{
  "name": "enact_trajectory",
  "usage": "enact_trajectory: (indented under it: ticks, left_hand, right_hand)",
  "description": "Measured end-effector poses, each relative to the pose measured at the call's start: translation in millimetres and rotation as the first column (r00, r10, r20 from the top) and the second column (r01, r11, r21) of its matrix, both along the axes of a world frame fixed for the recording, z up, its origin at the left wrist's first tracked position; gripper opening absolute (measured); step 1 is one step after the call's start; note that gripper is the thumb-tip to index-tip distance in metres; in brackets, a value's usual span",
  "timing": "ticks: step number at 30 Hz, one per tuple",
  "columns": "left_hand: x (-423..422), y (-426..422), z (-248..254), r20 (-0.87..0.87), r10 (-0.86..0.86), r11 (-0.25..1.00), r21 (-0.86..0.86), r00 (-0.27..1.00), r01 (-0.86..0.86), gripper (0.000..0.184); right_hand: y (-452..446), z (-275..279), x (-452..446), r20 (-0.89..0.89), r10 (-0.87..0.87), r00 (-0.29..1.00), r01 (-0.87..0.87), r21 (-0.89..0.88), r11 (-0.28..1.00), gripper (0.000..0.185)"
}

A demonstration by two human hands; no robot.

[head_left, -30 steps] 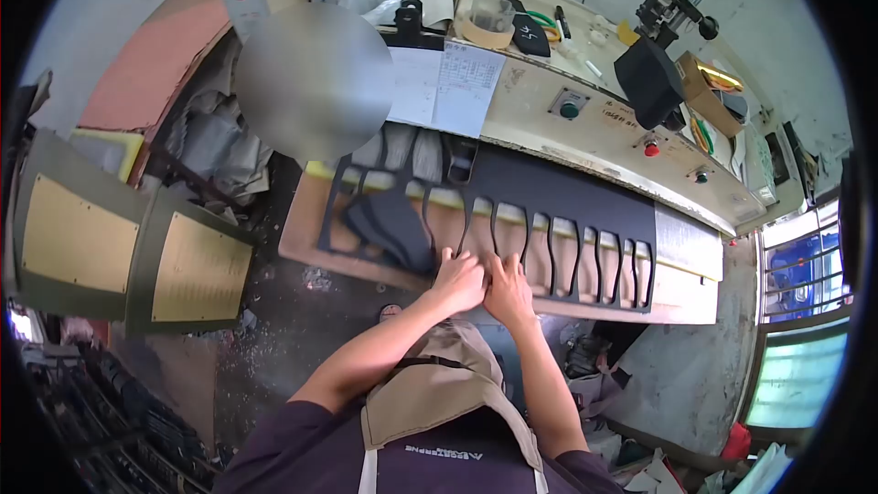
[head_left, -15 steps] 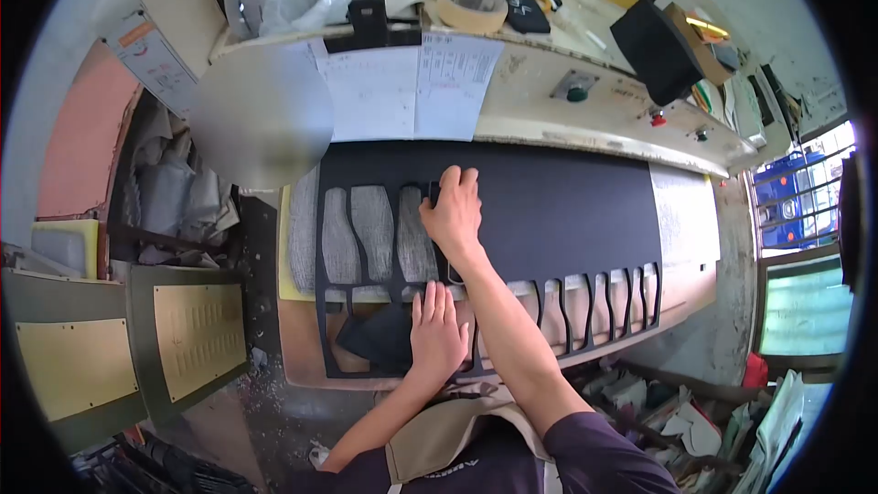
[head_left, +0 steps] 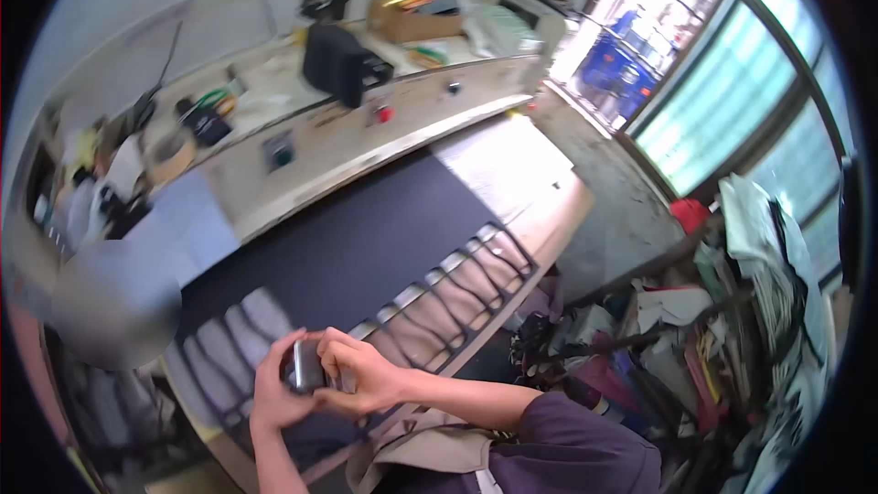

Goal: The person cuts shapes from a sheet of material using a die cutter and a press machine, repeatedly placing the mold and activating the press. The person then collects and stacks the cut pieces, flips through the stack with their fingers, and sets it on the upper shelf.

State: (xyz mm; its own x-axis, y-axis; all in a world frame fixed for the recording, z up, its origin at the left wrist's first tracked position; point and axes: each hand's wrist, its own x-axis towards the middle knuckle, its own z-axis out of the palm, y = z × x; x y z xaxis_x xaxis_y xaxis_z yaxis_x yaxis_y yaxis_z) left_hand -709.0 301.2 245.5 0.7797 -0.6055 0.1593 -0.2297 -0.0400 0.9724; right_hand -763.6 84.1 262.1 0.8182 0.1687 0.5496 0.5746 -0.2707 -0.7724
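Close to my body, both hands meet around a small metal cutting die (head_left: 309, 366) with a shiny grey edge. My left hand (head_left: 277, 391) is curled about its left side. My right hand (head_left: 364, 373) grips it from the right with bent fingers. Parts of the die are hidden by the fingers, and the view is blurred. Beneath and beyond the hands lies a black sheet (head_left: 366, 210) with elongated openings along its near edge and left end. Greyish surface shows through the left openings.
A cutting board (head_left: 512, 160) extends under the sheet. Behind it runs a machine beam (head_left: 320, 160) with a red button (head_left: 383, 113) and a black box (head_left: 334, 64) on top. Scraps and sheets (head_left: 677, 329) are heaped at right, near a window (head_left: 722, 91).
The view has swung to the right. My right hand has lifted the die off the black sheet towards me, and my left hand has left the sheet to hold it too.
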Motion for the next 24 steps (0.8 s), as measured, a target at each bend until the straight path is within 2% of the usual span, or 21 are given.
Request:
enact_trajectory:
  ticks: [1, 3, 4, 6, 7, 8, 9, 11, 13, 14, 15, 16, 18, 19, 21, 22, 24]
  left_hand:
    - [-15.2, -14.2, 6.9, -0.106, 0.024, 0.991, -0.127, 0.994, -0.038, 0.102]
    - [-32.7, -33.1, 7.7, 0.043, 0.101, 0.988, -0.124, 0.994, -0.095, 0.101]
    - [-40.2, -49.0, 7.4, 0.056, 0.077, 0.990, -0.123, 0.995, -0.070, 0.101]
    - [-58.3, -88.1, 8.1, -0.193, -0.075, 0.940, -0.340, 0.978, 0.005, 0.098]
    - [-69.1, -104.3, 11.2, -0.185, -0.089, 0.941, -0.337, 0.979, 0.022, 0.098]
    - [-81.9, -119.6, 16.4, -0.236, -0.038, 0.954, -0.297, 0.971, -0.034, 0.098]
    - [-93.5, -134.6, 22.7, -0.282, 0.014, 0.963, -0.256, 0.959, -0.090, 0.098]
    - [-107.9, -161.1, 29.0, -0.380, 0.131, 0.964, -0.168, 0.916, -0.208, 0.099]
    - [-107.8, -179.3, 21.6, -0.422, 0.085, 0.972, -0.162, 0.903, -0.168, 0.097]
    - [-104.2, -183.6, 15.3, -0.456, 0.057, 0.979, -0.151, 0.888, -0.140, 0.095]
    - [-103.6, -183.5, 8.6, -0.494, 0.052, 0.982, -0.133, 0.868, -0.134, 0.093]
    - [-107.4, -177.9, 2.7, -0.537, 0.065, 0.984, -0.108, 0.841, -0.145, 0.091]
    - [-109.4, -170.8, -9.9, -0.541, 0.019, 0.979, -0.162, 0.841, -0.127, 0.090]
    - [-110.2, -171.6, -9.8, -0.561, 0.113, 0.966, -0.132, 0.820, -0.223, 0.090]
    - [-120.5, -177.1, -5.4, -0.297, 0.130, 0.991, 0.004, 0.946, -0.135, 0.092]
    - [-128.6, -180.0, -6.0, -0.313, 0.185, 0.982, 0.015, 0.932, -0.190, 0.092]
    - [-145.0, -184.5, -5.6, -0.353, 0.327, 0.941, 0.038, 0.877, -0.335, 0.093]
  right_hand:
    - [-10.9, 12.1, -4.9, -0.116, 0.101, 0.988, -0.078, 0.184, 0.980, 0.036]
    - [-38.2, 29.6, -12.2, -0.340, 0.233, 0.911, -0.013, 0.542, 0.840, 0.034]
    - [-50.4, 23.4, -16.6, -0.327, 0.212, 0.921, 0.000, 0.544, 0.839, 0.034]
    - [-76.5, 1.1, -24.9, -0.357, 0.253, 0.899, -0.155, 0.279, 0.948, 0.044]
    - [-93.7, 1.3, -28.3, -0.533, 0.344, 0.773, -0.208, 0.299, 0.931, 0.053]
    - [-110.0, 2.5, -31.4, -0.679, 0.418, 0.604, -0.256, 0.331, 0.908, 0.062]
    - [-116.6, -0.9, -36.5, -0.674, 0.409, 0.615, -0.248, 0.327, 0.912, 0.062]
    - [-120.3, -15.2, -55.3, -0.712, 0.224, 0.666, -0.101, 0.211, 0.972, 0.065]
    - [-139.9, -36.8, -58.5, -0.635, 0.222, 0.740, -0.129, 0.190, 0.973, 0.064]
    - [-154.3, -46.0, -58.5, -0.640, 0.252, 0.726, -0.159, 0.201, 0.967, 0.064]
    - [-171.7, -52.4, -61.8, -0.720, 0.434, 0.541, -0.079, 0.471, 0.879, 0.062]
    - [-183.0, -60.3, -67.1, -0.711, 0.626, 0.320, 0.063, 0.675, 0.735, 0.061]
    - [-208.3, -76.4, -78.6, -0.719, 0.684, 0.126, -0.109, 0.675, 0.730, 0.063]
    - [-214.3, -112.6, -86.7, -0.778, 0.619, 0.107, -0.329, 0.560, 0.761, 0.069]
    - [-209.7, -106.6, -93.8, -0.786, 0.610, 0.099, -0.310, 0.559, 0.769, 0.045]
    - [-208.3, -106.6, -95.7, -0.780, 0.625, 0.007, -0.364, 0.580, 0.728, 0.045]
    - [-206.4, -107.0, -94.5, -0.739, 0.673, 0.031, -0.323, 0.629, 0.707, 0.043]
